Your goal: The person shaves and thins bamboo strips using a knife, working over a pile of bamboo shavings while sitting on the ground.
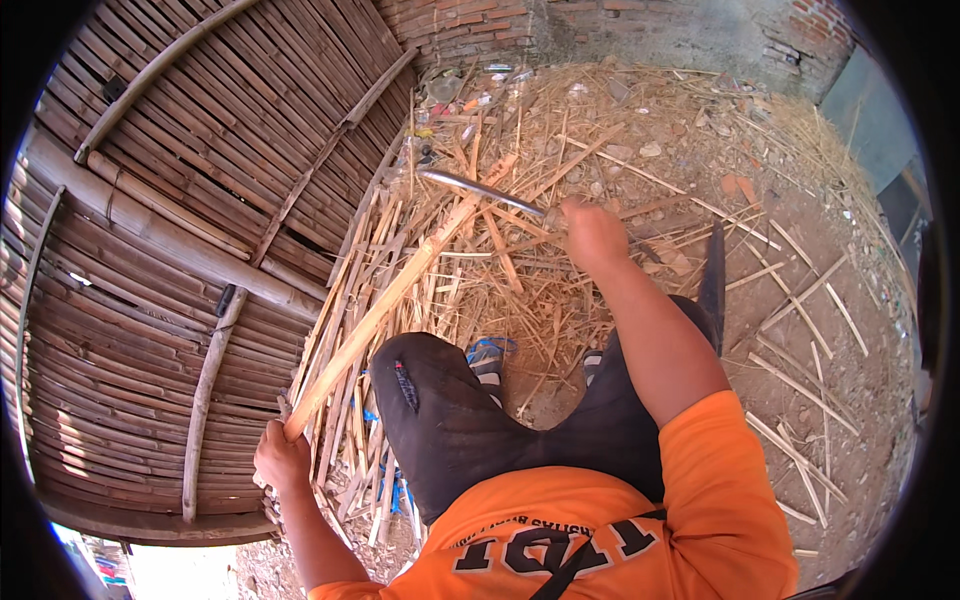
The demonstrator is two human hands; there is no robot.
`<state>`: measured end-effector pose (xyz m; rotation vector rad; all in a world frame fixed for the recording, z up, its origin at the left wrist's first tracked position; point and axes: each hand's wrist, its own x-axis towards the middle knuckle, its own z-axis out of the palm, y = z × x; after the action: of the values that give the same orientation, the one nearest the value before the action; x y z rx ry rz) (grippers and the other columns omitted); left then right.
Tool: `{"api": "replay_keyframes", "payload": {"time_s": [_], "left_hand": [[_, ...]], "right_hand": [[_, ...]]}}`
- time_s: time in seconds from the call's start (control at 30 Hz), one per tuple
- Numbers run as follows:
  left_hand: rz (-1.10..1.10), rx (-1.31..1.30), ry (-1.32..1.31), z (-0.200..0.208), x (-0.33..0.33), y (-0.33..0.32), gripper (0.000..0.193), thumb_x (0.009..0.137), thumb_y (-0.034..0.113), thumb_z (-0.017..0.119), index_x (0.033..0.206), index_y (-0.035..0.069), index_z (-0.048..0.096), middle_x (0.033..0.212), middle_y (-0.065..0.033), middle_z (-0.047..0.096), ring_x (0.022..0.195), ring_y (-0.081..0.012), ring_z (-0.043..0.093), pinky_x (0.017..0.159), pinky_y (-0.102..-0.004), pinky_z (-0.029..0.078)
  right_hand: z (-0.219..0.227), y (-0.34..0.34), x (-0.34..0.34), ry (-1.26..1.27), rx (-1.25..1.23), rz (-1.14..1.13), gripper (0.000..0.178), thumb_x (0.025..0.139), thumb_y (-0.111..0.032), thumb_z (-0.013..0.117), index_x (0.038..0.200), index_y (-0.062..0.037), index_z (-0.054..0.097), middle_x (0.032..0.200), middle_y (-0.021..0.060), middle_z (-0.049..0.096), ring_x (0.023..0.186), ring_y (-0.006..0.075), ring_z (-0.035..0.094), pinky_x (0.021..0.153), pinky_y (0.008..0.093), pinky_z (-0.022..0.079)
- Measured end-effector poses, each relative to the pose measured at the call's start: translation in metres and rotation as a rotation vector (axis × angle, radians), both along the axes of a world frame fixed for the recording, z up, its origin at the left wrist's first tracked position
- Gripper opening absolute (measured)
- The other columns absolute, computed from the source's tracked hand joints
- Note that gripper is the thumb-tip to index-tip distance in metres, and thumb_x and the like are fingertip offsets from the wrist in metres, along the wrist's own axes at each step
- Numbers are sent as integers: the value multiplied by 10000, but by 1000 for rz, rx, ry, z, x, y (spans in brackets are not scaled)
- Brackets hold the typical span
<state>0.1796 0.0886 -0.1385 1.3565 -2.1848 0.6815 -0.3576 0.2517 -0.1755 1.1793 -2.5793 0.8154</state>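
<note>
My left hand (pixel 283 456) is closed around the near end of a long, pale bamboo slat (pixel 385 292). The slat slants away past my left knee, its far end among the scraps in front of me. My right hand (pixel 596 234) is shut on a machete (pixel 482 190), whose handle is mostly hidden in my fist. Its long, narrow metal blade points left and lies across the slat's far end in this view. Whether the blade touches the slat, I cannot tell.
A bamboo-slat wall (pixel 190 190) runs along the left, with a pile of cut strips (pixel 345 440) beside it. Shavings (pixel 540 300) cover the ground around my sandaled feet. Loose sticks (pixel 800 455) lie at right, and a brick wall (pixel 640 35) stands at the back.
</note>
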Motion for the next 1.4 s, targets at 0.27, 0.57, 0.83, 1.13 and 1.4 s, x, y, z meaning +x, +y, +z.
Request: {"api": "replay_keyframes", "payload": {"time_s": [0.27,0.57,0.83,1.13,1.4], "left_hand": [[-3,32,-67,-4,3,3,319,905,265,675,700,84,510,639,-165,598,582,-417,607,515,-527,453],[-133,-19,-85,2,5,2,256,872,236,692,735,97,527,664,-143,601,584,-398,613,511,-519,461],[-102,-53,-68,-4,-12,2,324,909,247,686,682,92,513,625,-129,592,524,-380,598,463,-494,447],[-1,-6,-47,-3,5,8,183,800,157,672,718,98,520,663,-127,613,555,-376,619,483,-487,473],[-40,53,-39,-19,-13,2,118,812,165,671,762,101,585,680,-131,625,566,-384,622,501,-501,476]], "right_hand": [[-8,-8,18,48,108,168,216,794,-14,643,998,-77,675,877,161,708,872,368,699,760,490,550],[-17,-14,8,233,69,194,168,799,-4,608,942,-69,667,812,136,688,821,330,698,744,459,543],[-9,-12,34,282,-48,352,152,781,-41,629,919,-93,665,790,123,678,798,318,692,729,462,525],[-3,5,-14,-10,4,-34,149,797,-46,665,944,-71,658,861,155,700,812,361,691,740,472,540],[-9,-11,24,188,-28,236,211,777,-40,666,986,-71,656,841,150,692,840,362,693,746,477,539]]}}
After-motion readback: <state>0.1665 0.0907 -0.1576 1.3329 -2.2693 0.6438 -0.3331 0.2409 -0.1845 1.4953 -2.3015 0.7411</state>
